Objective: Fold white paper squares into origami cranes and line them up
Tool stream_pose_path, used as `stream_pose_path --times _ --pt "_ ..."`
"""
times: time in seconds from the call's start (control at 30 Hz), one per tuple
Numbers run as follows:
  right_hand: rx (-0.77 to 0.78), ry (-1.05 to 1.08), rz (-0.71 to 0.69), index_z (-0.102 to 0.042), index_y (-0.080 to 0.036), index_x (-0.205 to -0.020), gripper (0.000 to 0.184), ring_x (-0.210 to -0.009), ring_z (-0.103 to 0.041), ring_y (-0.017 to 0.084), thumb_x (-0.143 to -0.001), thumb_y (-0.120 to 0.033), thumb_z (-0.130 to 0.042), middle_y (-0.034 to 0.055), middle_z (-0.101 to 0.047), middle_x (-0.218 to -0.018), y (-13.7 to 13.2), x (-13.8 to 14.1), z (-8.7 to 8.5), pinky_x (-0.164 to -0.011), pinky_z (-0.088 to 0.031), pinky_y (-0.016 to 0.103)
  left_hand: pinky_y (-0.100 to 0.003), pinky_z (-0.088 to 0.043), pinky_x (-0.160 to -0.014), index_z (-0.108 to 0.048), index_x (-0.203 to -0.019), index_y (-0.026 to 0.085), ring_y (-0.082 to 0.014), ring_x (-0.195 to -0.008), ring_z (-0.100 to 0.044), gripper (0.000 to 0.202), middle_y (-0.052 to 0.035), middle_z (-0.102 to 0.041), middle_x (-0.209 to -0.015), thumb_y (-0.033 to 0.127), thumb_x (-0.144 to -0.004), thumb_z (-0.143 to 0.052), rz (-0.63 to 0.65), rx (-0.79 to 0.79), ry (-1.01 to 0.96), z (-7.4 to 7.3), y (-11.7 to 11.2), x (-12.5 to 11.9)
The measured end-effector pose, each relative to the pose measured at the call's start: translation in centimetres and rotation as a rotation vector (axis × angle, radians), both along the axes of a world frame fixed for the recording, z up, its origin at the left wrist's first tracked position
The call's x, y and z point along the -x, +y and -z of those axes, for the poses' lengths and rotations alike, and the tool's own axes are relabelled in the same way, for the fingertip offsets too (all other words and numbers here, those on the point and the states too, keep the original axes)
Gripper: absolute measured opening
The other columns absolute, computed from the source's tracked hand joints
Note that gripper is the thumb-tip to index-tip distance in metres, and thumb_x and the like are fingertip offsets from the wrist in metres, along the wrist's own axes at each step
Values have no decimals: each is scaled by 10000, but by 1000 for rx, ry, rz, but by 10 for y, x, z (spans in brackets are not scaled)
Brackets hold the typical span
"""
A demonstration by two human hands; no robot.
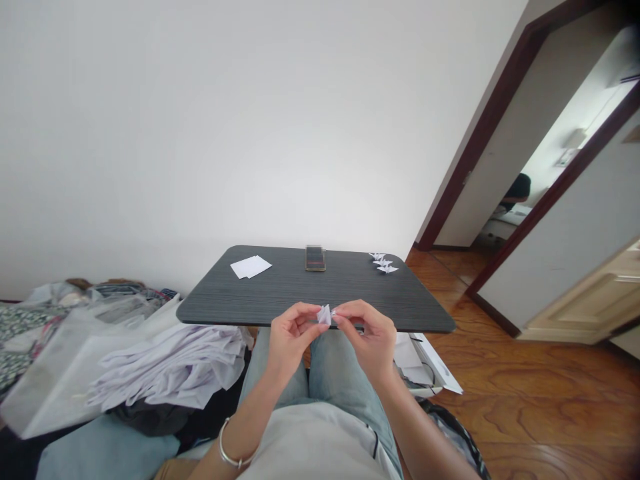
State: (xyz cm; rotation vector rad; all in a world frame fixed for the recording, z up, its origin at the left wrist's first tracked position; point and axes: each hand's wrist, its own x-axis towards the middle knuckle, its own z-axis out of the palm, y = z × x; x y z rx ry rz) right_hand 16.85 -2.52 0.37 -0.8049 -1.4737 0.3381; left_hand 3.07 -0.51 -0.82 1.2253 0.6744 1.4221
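A small folded white paper figure (325, 315) is held up between my two hands at the table's near edge. My left hand (296, 331) pinches its left side between thumb and fingers. With thumb and forefinger, my right hand (367, 331) grips a small tip on its right side. Fingertips cover part of the folds. Several finished-looking folded paper cranes (385, 264) stand in a row at the table's far right. Flat white paper sheets (250, 267) lie overlapping at the far left.
A phone (315, 258) lies at the back middle of the dark table (240, 300). Piled white cloth (175, 363) and clothes are at the left. Below the table's right side is an open white box (430, 367). A person (517, 190) is partly visible through the doorway.
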Motion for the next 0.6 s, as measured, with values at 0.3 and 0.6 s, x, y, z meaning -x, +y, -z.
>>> stream_pose_path --times 0.3,0.6 --pt "-87 94 38 -666 -222 -748 105 -663 -615 171 -751 -119 -648 33 -654 -709 -2 10 4 -552 -505 285 -251 -517 -697 -675 -748 170 -150 -751 -625 114 -26 -673 -773 156 -648 -727 -75 -170 57 -1 -3 0" --pt "-149 107 19 -662 -225 -738 110 -647 -630 183 -752 -120 -635 37 -677 -701 -1 11 8 -582 -507 317 -286 -526 -711 -681 -715 179 -177 -769 -646 66 -50 -704 -803 177 -663 -721 -109 -224 96 -1 -5 1"
